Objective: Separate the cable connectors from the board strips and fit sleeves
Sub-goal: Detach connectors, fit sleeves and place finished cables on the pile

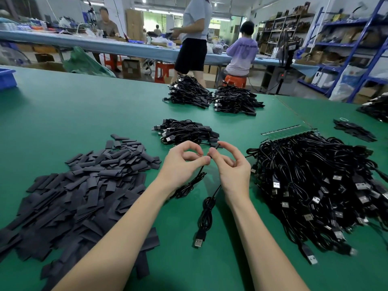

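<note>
My left hand [184, 162] and my right hand [231, 164] meet above the middle of the green table [84, 106]. Between them runs a thin black cable [206, 208], its coil and USB plug lying on the table below. My right hand pinches the cable's end with a short black sleeve [217, 146] on it. My left hand pinches the cable just beside it. A large heap of flat black sleeves [84, 190] lies to the left. To the right, a big pile of cables [315, 185] hangs from a green board strip [287, 132].
Sleeved cables are heaped just beyond my hands [184, 131], with two more cable bundles [212, 97] farther back. A blue bin [7, 77] sits at the far left edge. Smaller black piles [354, 130] lie at the right. People work at a bench behind.
</note>
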Available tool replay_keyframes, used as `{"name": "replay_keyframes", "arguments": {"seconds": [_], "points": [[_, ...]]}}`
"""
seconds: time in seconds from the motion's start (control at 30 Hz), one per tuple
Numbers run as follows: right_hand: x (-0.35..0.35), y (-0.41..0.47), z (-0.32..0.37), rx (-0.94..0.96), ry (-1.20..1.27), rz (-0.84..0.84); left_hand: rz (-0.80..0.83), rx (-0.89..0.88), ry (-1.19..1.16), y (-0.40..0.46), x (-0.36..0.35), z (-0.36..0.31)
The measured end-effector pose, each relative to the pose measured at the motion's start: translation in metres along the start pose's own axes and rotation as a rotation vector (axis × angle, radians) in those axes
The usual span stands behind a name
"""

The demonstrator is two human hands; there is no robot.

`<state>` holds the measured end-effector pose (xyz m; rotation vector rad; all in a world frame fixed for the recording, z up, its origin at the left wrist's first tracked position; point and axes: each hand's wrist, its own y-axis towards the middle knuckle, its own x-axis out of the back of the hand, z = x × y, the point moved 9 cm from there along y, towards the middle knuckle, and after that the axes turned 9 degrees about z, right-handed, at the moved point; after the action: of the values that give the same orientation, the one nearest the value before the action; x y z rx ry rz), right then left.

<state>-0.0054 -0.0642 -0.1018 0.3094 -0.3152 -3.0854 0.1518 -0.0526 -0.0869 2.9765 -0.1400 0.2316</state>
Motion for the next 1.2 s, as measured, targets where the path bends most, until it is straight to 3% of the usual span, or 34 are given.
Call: {"name": "replay_keyframes", "arguments": {"seconds": [0.07, 0.2, 0.27, 0.5, 0.73, 0.87, 0.93, 1.03, 1.2], "points": [[0.002, 0.001, 0.001, -0.013, 0.012, -0.006, 0.035, 0.009, 0.081, 0.001, -0.002, -0.003], [0.02, 0.004, 0.006, -0.038, 0.019, -0.121, 0.248, 0.111, 0.523, -0.001, -0.011, 0.004], [0.032, 0.003, 0.005, -0.065, 0.018, -0.199, 0.268, 0.116, 0.567, -0.002, -0.008, 0.007], [0.032, 0.007, -0.003, -0.196, 0.015, -0.15, 0.124, -0.018, 0.717, 0.011, 0.01, -0.019], [0.031, 0.008, -0.009, -0.278, -0.045, -0.088, -0.114, -0.089, 0.986, 0.112, 0.044, -0.071], [0.03, 0.008, -0.008, -0.293, -0.099, -0.055, -0.15, 0.08, 1.155, 0.151, 0.053, -0.037], [0.029, 0.009, -0.006, -0.298, -0.123, -0.029, -0.109, 0.173, 1.138, 0.153, 0.058, -0.01], [0.029, 0.012, -0.002, -0.291, -0.259, 0.029, -0.156, 0.099, 1.074, 0.144, 0.058, -0.009], [0.03, 0.017, 0.011, -0.283, -0.821, 0.092, -0.243, -0.061, 0.82, 0.087, 0.047, -0.033]]}}
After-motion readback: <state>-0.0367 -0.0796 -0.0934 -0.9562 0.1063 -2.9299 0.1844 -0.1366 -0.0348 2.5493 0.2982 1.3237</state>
